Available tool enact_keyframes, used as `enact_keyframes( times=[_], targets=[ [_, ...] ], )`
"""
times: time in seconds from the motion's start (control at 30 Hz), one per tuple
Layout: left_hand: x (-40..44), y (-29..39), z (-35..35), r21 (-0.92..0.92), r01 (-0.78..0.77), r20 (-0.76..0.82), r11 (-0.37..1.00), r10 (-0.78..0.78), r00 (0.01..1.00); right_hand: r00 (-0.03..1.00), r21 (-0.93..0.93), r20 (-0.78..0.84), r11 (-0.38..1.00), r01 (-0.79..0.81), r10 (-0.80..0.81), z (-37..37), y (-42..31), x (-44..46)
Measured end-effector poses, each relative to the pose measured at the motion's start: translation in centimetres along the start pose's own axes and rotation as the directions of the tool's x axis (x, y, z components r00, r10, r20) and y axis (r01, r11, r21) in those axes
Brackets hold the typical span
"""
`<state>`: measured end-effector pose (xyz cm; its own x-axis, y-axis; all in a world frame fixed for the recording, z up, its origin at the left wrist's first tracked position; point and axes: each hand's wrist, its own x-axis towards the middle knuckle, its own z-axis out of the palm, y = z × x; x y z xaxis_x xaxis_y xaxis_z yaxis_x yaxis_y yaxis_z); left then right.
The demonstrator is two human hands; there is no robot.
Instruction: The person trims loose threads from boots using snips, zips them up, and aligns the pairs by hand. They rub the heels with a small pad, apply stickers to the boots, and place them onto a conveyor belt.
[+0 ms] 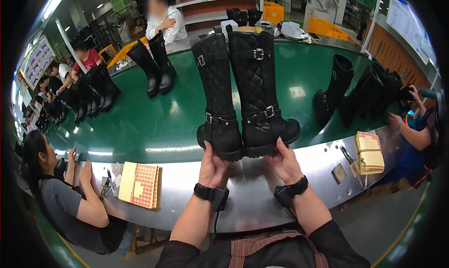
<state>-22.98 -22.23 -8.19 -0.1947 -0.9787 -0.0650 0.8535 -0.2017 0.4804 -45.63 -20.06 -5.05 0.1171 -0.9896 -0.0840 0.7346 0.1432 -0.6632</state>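
Note:
A pair of tall black boots stands upright in front of me, with quilted shafts and metal buckles at the top and ankle. My left hand (213,169) grips the left boot (217,92) low down, thumb on its side and fingers tucked beneath the sole. Likewise, my right hand (284,164) holds the right boot (255,88) by its lower part, the thumb against the side near the toe. The toes point outward, away from each other. Most of my fingers are hidden under the soles. Both wrists wear black bands with small boxes.
A green belt (177,114) runs behind a metal ledge (243,212). More black boots (156,67) stand left, and others (334,88) right. Sticker sheets (140,185) and a second stack (370,152) lie on the ledge. Co-workers sit left (79,202) and right (418,132).

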Motion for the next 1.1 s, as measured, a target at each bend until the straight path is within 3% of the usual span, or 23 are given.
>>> enact_keyframes(
  times=[0.63,1.1],
  targets=[
    [0.5,-0.4,-0.7,-0.028,-0.008,-0.053,1.0,0.007,0.999,0.998,0.03,-0.064,0.999,0.02,-0.018,-0.7,0.5,0.6],
    [0.1,-0.5,0.4,0.06,-0.073,-0.082,0.996,0.078,0.994,0.997,-0.009,-0.059,0.998,0.057,-0.058,-0.5,0.4,0.4]
  ],
)
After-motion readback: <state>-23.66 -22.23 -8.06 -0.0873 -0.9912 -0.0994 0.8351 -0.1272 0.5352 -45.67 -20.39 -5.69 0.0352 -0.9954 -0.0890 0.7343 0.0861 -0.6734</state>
